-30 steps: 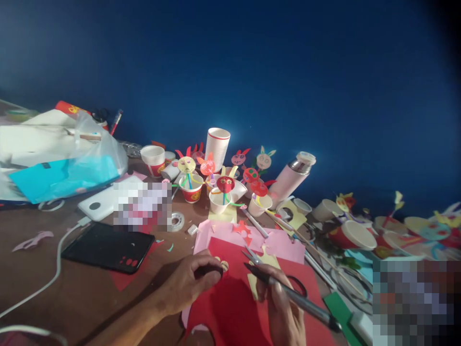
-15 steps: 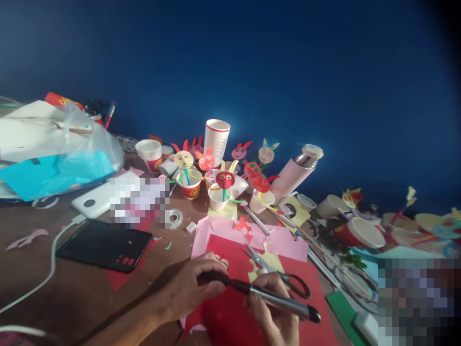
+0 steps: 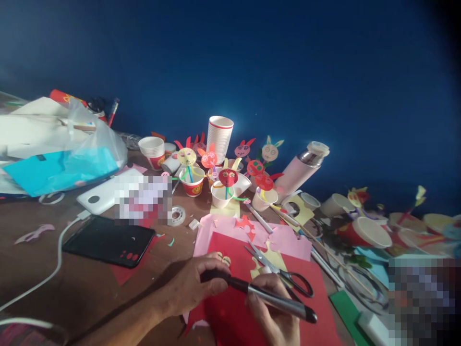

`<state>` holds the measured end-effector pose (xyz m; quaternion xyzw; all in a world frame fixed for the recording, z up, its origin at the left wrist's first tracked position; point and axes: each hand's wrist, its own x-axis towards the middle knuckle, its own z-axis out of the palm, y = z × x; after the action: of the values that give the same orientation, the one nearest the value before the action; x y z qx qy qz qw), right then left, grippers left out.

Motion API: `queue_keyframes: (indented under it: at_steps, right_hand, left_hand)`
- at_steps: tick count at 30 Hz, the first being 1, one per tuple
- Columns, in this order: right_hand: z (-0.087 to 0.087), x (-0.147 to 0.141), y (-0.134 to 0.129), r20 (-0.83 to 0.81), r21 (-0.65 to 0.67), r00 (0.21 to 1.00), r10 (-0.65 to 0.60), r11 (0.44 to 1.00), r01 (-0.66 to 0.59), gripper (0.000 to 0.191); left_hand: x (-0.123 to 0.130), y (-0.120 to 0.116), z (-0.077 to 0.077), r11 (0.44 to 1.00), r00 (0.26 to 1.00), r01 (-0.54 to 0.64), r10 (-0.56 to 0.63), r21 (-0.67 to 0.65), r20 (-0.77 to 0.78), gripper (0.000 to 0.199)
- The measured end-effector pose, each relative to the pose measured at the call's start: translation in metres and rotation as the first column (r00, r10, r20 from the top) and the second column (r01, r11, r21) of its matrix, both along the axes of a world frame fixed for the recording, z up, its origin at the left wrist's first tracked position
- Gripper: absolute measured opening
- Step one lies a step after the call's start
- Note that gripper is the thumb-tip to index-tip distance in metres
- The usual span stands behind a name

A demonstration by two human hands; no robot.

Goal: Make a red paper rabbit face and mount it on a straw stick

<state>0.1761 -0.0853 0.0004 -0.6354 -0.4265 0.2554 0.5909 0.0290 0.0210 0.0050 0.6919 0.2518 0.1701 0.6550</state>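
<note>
Silver and black, the marker [image 3: 275,300] is held aslant above the red paper [image 3: 230,312], between the person's hands. The left hand [image 3: 196,283], knuckles up, wraps its thumb and curled fingers round the black end; the right hand [image 3: 272,310] has a narrow grip on the barrel, thumb below and fingers above. The silver part shines. Scissors [image 3: 283,274] lie over the red paper. Beyond that paper, a red-and-white cup [image 3: 192,188] bears yellow markings too small to read.

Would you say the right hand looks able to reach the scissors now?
Probably yes: the scissors lie just beyond the right hand, with one loop uncovered, though that hand holds a pen.
</note>
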Motion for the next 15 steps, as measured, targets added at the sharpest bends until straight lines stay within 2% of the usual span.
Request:
queue_keyframes:
  at_steps: [3,7,11,15]
  right_hand:
    - [-0.006,-0.003,0.0,0.035,-0.01,0.998,0.047,0.999,-0.047,0.013]
    - [-0.018,-0.012,-0.001,-0.047,0.011,0.989,0.138,0.99,-0.138,0.012]
    - [-0.027,-0.02,-0.007,-0.083,0.026,0.986,0.142,0.99,-0.14,0.013]
    - [-0.034,-0.021,-0.009,-0.101,0.0,0.982,0.157,0.988,-0.158,0.008]
  left_hand:
    - [-0.001,-0.002,0.001,0.999,0.999,0.035,-0.035,0.037,0.005,0.032]
    - [-0.003,-0.005,-0.002,0.994,0.996,0.091,-0.09,0.056,-0.012,0.036]
    - [-0.004,-0.012,-0.01,0.995,0.994,0.105,-0.105,-0.001,-0.016,0.041]
    - [-0.003,-0.018,-0.013,0.989,0.993,0.075,-0.085,-0.13,-0.077,0.04]
